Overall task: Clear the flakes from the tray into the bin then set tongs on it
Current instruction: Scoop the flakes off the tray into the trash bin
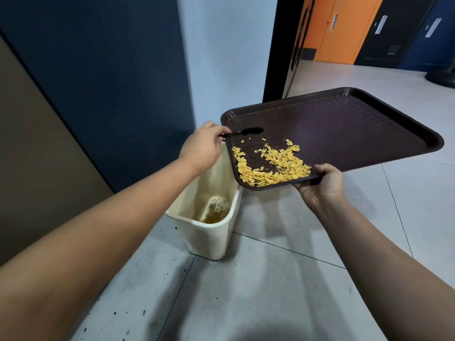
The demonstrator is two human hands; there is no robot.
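My right hand [320, 185] grips the near edge of a dark brown tray [344, 124], which is tilted down to the left over a cream bin [209, 230]. Yellow flakes [273, 166] lie piled in the tray's lower left corner, close to its rim. A slim black utensil [243, 132], blurred and possibly the tongs, is held in my left hand [202, 143], and its tip rests on the tray just above the flakes. Some flakes lie at the bottom of the bin.
The bin stands on a grey tiled floor against a dark blue wall panel [98, 82]. A pale wall and an open black door frame [278, 45] are behind the tray. Orange and dark doors show across the corridor.
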